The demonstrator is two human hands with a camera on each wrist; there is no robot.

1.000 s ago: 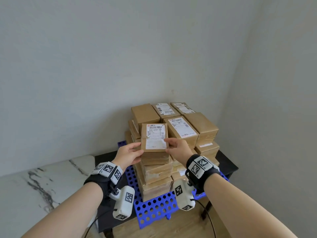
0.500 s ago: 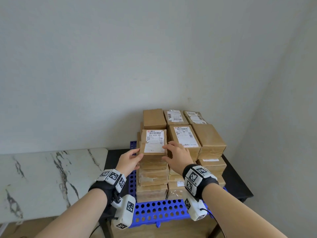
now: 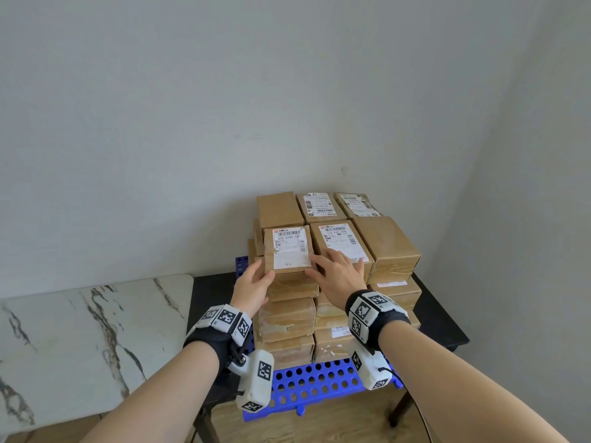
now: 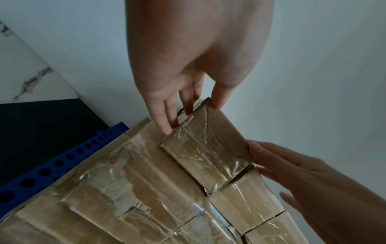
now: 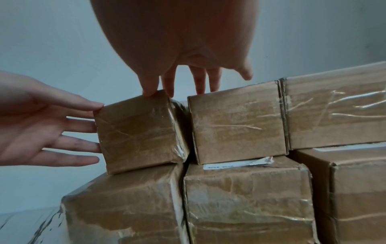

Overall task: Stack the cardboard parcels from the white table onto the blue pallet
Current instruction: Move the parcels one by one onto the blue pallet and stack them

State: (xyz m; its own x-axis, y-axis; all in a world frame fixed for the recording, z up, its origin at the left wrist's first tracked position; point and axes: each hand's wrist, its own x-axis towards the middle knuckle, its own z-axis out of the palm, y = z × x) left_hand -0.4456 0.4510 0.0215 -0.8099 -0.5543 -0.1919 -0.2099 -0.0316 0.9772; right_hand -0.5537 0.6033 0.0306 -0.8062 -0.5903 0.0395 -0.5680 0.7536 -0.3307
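A small cardboard parcel [image 3: 287, 249] with a white label lies on top of the front-left column of the parcel stack on the blue pallet [image 3: 319, 378]. My left hand [image 3: 263, 274] touches the parcel's left side with straight fingers. In the right wrist view that left hand [image 5: 62, 132] is spread flat against the parcel [image 5: 140, 130]. My right hand [image 3: 332, 263] lies flat, thumb on the parcel's top right edge, fingers on the neighbouring labelled parcel [image 3: 342, 241]. The left wrist view shows the parcel [image 4: 208, 148] between my left hand [image 4: 188, 105] and right hand [image 4: 292, 173].
The pallet sits on a black table [image 3: 441, 321] in a corner, with grey walls behind and to the right. The stack is several layers high and three columns wide. A white marble table [image 3: 80, 330] stands to the left. Wooden floor shows below.
The parcel has settled onto the front-left column beside the labelled neighbour. My right fingers have slid onto that neighbour, and both hands have flattened. The view has swung left.
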